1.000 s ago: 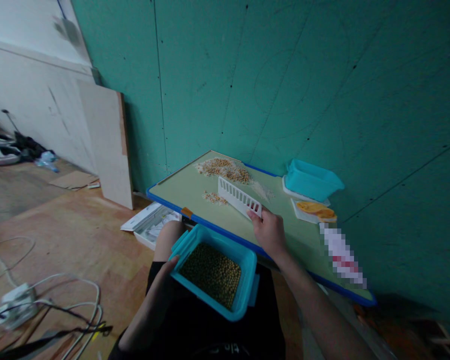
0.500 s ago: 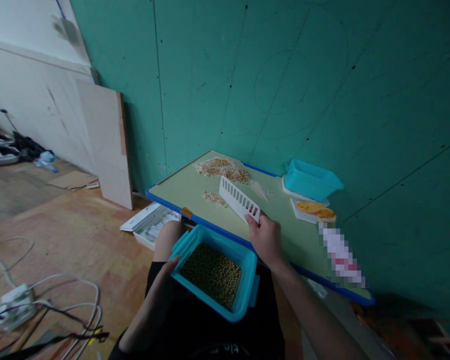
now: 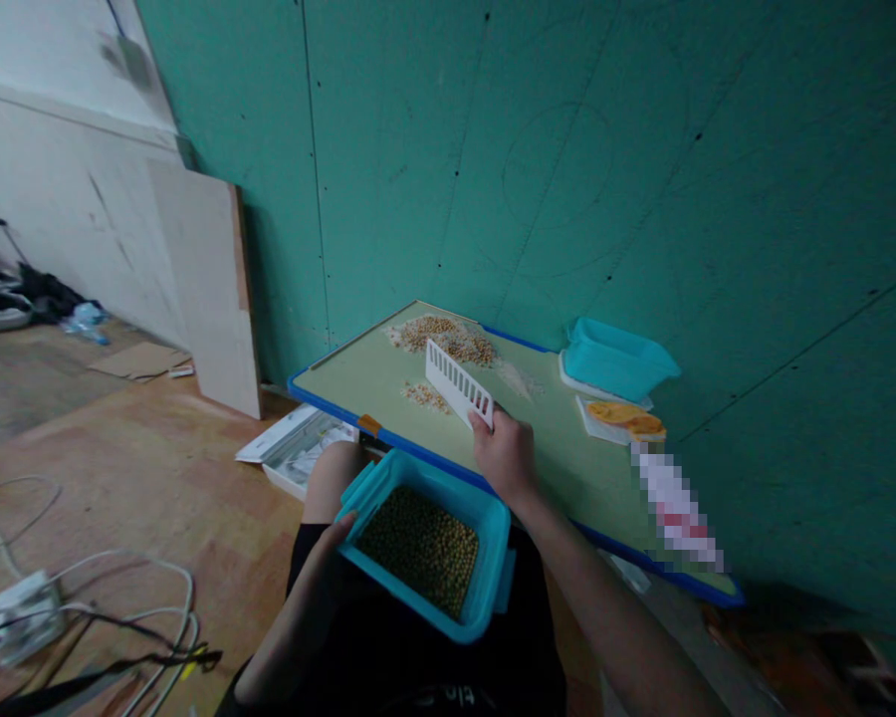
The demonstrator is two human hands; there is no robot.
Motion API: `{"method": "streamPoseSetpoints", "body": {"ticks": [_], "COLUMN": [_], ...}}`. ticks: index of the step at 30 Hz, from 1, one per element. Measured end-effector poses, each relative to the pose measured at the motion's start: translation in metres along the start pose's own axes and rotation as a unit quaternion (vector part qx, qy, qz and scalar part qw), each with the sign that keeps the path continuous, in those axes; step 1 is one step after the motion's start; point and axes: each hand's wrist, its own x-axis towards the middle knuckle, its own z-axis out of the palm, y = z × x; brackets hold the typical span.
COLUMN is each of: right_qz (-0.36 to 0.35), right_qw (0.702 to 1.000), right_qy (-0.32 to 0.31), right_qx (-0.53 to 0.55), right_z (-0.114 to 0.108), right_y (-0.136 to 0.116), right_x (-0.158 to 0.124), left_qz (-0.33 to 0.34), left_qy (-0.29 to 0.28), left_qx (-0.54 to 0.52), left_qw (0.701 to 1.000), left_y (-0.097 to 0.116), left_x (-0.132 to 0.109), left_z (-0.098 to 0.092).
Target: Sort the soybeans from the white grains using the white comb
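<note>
My left hand [image 3: 337,546] grips the left rim of a blue plastic container [image 3: 494,558], held tilted over my lap below the table edge. Green and tan beans [image 3: 418,548] cover its bottom. Over the table, my right hand [image 3: 506,453] is closed on the near end of a white slotted plastic strip [image 3: 459,383]. The strip's far end hangs above the board, close to a large pile of soybeans [image 3: 440,334] mixed with pale grains. A smaller pile of beans and grains [image 3: 425,397] lies left of the strip.
The table [image 3: 560,438] has blue edging and stands against a green wall [image 3: 418,149]. On its right are an empty blue container [image 3: 619,358], a yellow cloth-like thing [image 3: 627,416] and a blurred-out packet [image 3: 676,508]. A white box [image 3: 299,453], cables and a power strip [image 3: 22,617] lie on the floor.
My right hand has moved a little left and up with the white slotted strip. My left hand and the container of beans have stayed almost in place.
</note>
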Motion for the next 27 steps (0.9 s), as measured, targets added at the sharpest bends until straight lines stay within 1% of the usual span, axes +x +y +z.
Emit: {"method": "streamPoseSetpoints", "body": {"ticks": [4, 10, 14, 20, 27], "right_qz": [0.015, 0.021, 0.02, 0.022, 0.033], "right_qw": [1.0, 1.0, 1.0, 0.999, 0.999], "right_qy": [-0.006, -0.016, -0.008, -0.023, -0.017], "right_qx": [0.002, 0.013, 0.004, -0.008, -0.024], "right_z": [0.0, 0.002, 0.003, 0.001, -0.002], "right_y": [0.0, -0.006, -0.008, -0.002, 0.005], "right_x": [0.006, 0.008, 0.01, 0.015, 0.017], "left_qz": [-0.001, 0.029, 0.038, 0.038, 0.039], "left_qy": [0.023, 0.041, 0.047, 0.047, 0.052], "left_qx": [-0.012, -0.022, -0.018, -0.006, 0.005], "left_qw": [1.0, 0.998, 0.998, 0.998, 0.998], "left_y": [0.001, 0.004, 0.004, 0.002, -0.001], "left_x": [0.0, -0.004, -0.006, -0.005, -0.006], "left_z": [0.001, -0.003, -0.004, -0.002, 0.001]}}
